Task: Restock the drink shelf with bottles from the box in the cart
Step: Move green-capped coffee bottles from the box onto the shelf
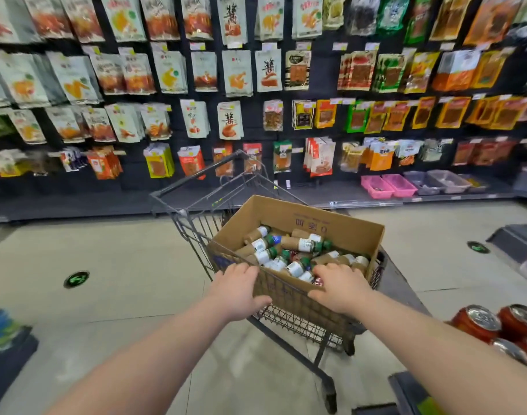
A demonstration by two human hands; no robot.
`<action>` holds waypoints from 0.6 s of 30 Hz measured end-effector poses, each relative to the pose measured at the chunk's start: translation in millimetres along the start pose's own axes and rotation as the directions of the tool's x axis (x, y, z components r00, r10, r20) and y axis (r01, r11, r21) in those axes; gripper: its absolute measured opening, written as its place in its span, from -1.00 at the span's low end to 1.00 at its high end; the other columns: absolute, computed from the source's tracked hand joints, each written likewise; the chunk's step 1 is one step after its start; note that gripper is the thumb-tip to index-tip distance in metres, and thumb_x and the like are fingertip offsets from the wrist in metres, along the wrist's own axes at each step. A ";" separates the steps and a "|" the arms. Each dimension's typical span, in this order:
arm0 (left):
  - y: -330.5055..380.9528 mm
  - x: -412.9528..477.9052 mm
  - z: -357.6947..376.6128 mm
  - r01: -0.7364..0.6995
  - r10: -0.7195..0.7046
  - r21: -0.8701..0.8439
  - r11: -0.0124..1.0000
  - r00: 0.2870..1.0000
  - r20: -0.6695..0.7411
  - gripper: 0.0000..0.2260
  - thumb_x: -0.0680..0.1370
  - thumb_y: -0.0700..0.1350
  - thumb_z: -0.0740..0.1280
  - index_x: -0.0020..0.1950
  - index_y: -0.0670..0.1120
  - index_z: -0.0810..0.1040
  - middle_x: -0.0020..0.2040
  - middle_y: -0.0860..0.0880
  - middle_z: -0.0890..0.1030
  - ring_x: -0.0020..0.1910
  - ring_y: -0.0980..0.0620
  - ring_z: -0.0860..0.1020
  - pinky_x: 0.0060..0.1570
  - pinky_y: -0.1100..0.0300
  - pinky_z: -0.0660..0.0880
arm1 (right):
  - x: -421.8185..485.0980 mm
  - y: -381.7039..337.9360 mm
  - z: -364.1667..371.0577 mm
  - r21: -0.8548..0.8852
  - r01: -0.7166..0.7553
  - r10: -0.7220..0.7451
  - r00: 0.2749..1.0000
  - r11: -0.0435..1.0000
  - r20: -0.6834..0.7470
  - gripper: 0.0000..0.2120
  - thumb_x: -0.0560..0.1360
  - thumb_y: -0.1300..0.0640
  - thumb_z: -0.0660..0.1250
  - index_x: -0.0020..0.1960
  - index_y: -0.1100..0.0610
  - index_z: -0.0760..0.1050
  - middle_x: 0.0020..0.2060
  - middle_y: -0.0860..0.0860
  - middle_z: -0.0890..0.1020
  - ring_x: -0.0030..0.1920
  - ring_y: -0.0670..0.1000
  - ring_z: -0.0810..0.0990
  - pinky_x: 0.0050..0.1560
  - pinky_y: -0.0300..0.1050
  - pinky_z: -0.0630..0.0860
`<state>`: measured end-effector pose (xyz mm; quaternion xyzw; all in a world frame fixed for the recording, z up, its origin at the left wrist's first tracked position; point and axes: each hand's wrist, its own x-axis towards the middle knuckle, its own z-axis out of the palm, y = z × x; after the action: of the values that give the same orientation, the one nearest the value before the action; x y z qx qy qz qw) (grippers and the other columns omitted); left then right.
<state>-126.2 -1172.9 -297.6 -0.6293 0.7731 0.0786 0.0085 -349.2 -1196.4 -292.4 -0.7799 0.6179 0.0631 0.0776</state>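
A dark wire cart (196, 223) stands in the aisle in front of me. Inside it sits an open cardboard box (340, 226) holding several brown drink bottles (298, 243) with white labels and green caps, lying on their sides. My left hand (237, 287) grips the near rim of the cart and box at the left, fingers curled over the edge. My right hand (340, 290) grips the same near rim at the right, fingers over the edge beside the bottles. No drink shelf is in view.
A tall wall of hanging snack packets (235, 73) faces me beyond the cart. Pink bins (388, 185) and grey bins sit on its low shelf at the right. Red cans (495, 324) are stacked at the lower right. A low display (5, 345) stands at the lower left.
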 end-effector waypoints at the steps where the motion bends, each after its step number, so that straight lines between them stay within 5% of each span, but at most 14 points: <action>1: -5.3 11.8 1.7 -0.009 0.009 0.000 1.000 1.000 0.005 -0.36 0.47 0.28 0.24 0.42 -0.06 0.26 0.40 -0.07 0.34 0.39 -0.08 0.27 0.36 -0.08 0.26 | 10.7 -0.1 1.9 -0.006 -0.007 0.007 1.000 1.000 0.005 -0.48 0.49 -0.24 0.19 0.35 -0.01 0.31 0.26 0.04 0.47 0.27 0.15 0.41 0.26 0.13 0.32; 18: -134.7 225.4 9.9 -0.186 0.183 0.001 0.983 0.972 0.146 -0.38 0.46 0.32 0.22 0.39 -0.01 0.28 0.35 -0.05 0.40 0.32 -0.08 0.37 0.28 -0.07 0.35 | 172.3 -27.1 35.3 0.100 -0.330 0.308 0.933 0.939 0.187 -0.48 0.50 -0.23 0.20 0.35 0.02 0.30 0.26 0.05 0.46 0.25 0.14 0.43 0.18 0.08 0.39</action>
<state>-42.6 -1416.9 -347.6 -0.5473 0.8261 0.1189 0.0622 -283.6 -1347.7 -359.3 -0.6541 0.7304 0.1004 0.1691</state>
